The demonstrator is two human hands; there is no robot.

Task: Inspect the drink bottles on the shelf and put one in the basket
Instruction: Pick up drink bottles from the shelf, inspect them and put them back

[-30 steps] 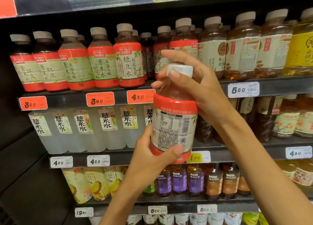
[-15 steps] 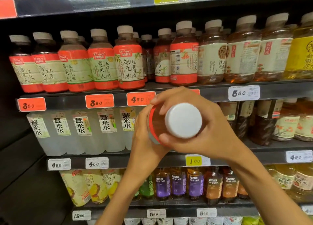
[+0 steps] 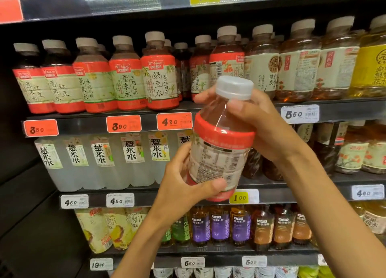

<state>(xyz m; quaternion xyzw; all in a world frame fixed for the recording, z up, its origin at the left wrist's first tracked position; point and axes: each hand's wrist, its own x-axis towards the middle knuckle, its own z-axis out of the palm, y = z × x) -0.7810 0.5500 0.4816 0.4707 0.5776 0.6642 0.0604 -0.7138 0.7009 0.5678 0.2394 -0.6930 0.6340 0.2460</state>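
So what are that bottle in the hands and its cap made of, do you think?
The bottle looks like clear, glossy plastic: the drink shows through its shoulder and light glints off it. Its label seems a thin printed film wrapped round the body, red-banded. The cap looks like matte, pale grey plastic with fine ribs round its side.

Your held bottle (image 3: 219,152) has a white cap (image 3: 234,87), pale amber liquid and a cream label banded in red. Behind it, the shelf (image 3: 334,108) is black, with 3 orange price tags (image 3: 123,124) beside a white price tag (image 3: 299,114).
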